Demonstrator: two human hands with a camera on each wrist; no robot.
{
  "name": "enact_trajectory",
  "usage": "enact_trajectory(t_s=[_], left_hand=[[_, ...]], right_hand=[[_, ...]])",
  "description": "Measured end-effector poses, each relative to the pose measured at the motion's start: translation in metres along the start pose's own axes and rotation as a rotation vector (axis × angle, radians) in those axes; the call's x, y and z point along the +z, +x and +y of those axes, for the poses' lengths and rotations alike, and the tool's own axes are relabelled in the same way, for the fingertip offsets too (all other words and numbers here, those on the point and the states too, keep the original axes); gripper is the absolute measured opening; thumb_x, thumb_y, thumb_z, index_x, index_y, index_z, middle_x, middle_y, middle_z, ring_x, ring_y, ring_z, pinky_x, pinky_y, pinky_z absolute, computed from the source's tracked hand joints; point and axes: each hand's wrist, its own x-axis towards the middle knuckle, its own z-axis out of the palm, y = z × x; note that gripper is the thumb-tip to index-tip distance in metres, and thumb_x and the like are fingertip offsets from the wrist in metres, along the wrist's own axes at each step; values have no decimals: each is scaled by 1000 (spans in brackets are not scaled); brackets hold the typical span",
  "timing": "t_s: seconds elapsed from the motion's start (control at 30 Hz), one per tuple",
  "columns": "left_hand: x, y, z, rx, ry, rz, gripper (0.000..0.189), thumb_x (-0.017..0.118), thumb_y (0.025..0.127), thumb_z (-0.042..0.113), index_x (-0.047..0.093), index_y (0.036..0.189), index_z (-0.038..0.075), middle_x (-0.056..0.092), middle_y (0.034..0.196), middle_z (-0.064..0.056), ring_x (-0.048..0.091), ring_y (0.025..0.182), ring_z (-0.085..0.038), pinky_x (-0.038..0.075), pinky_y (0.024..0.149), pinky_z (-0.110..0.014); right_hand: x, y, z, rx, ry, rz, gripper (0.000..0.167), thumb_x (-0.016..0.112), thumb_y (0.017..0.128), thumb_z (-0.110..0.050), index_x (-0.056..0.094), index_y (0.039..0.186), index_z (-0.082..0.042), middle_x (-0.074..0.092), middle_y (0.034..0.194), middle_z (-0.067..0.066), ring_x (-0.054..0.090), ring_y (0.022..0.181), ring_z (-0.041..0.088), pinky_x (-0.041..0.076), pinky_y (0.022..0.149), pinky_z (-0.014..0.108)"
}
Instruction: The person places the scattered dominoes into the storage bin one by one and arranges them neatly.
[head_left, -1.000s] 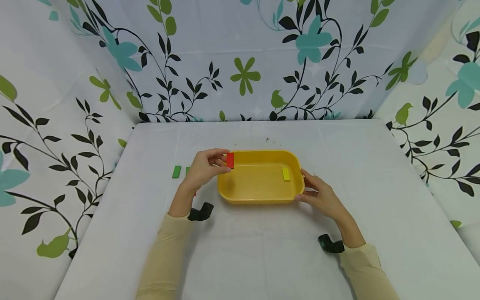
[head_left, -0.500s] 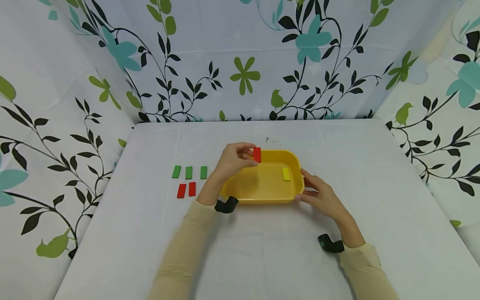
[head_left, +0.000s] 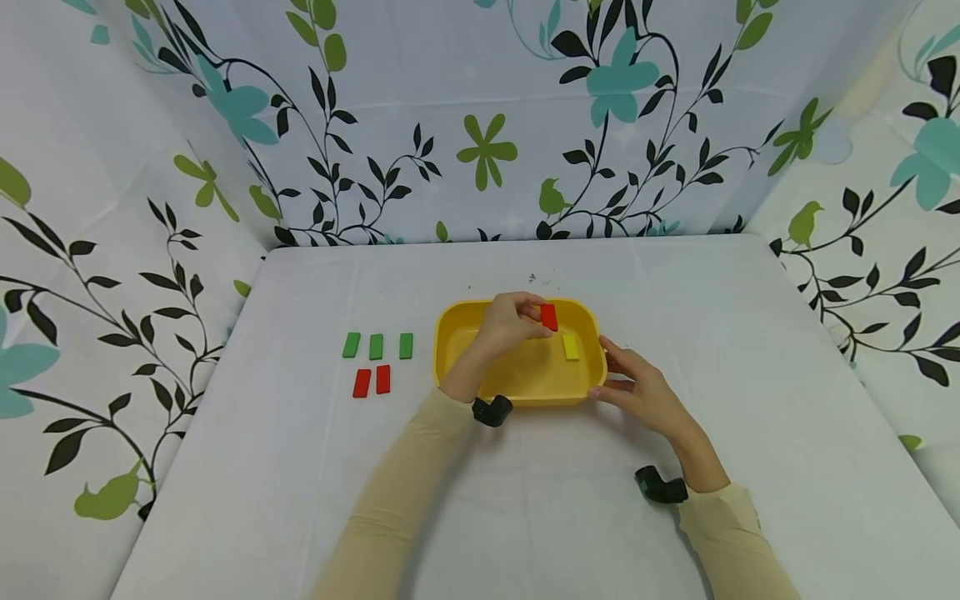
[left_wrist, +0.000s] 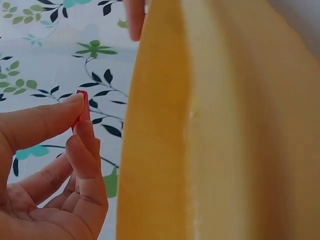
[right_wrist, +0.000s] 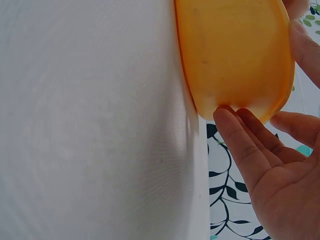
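The left hand (head_left: 510, 323) has travelled rightward across the yellow tray (head_left: 450, 333) over the last second: it was at the tray's left rim, then above its middle, and now it hangs over the right part of the basin, pinching a red block (head_left: 549, 317) between thumb and fingertips (left_wrist: 75, 107). The left wrist view confirms the pinch, with the red edge just showing between thumb and forefinger beside the tray's wall. The block is held clear of the tray floor, just up and left of the yellow block (head_left: 572, 347) that lies flat inside, close to the right hand. The right hand (head_left: 637, 392) has not moved; its straight, relaxed fingers (right_wrist: 240, 145) rest against the tray's right end wall, bracing it rather than gripping it. Judging by this, the red block is now over the spot where it can be set down next to the yellow one, so the carry looks nearly finished and only lowering and letting go remain. Out beyond the left forearm, well apart from the hand, lie three green blocks (head_left: 376, 346) in a row and two red blocks (head_left: 372, 381) just below them on the table (head_left: 525, 517).
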Motion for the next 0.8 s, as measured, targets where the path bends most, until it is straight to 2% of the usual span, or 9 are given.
enact_trajectory(t_s=[0.27, 0.4, 0.67, 0.8], left_hand=[[22, 10, -9, -24, 93, 26, 43, 82, 76, 4, 68, 117, 4, 66, 94, -9, 55, 78, -17, 45, 64, -18], [27, 14, -14, -35, 142, 30, 43, 82, 75, 4, 68, 116, 4, 65, 90, -9, 54, 73, -16, 44, 60, -18], [37, 20, -19, -68, 239, 22, 50, 83, 71, 0, 67, 119, 2, 66, 89, -11, 58, 62, -14, 50, 55, -19], [44, 24, -22, -67, 300, 22, 50, 83, 71, 1, 67, 119, 1, 70, 93, -12, 58, 64, -15, 50, 56, -19]], right_hand=[[-1, 1, 0, -17, 9, -5, 83, 74, 86, -17, 28, 154, -4, 52, 127, 21, 55, 122, 41, 51, 92, 38], [-1, 1, 1, -26, 9, 0, 83, 74, 86, -17, 28, 153, -4, 52, 126, 21, 55, 122, 42, 51, 92, 37], [0, 0, 0, -22, 8, -6, 83, 74, 86, -16, 27, 154, -6, 52, 126, 20, 55, 123, 41, 51, 93, 38], [-1, -1, -2, -15, 12, -10, 84, 74, 86, -17, 27, 154, -8, 52, 127, 19, 55, 123, 39, 51, 93, 38]])
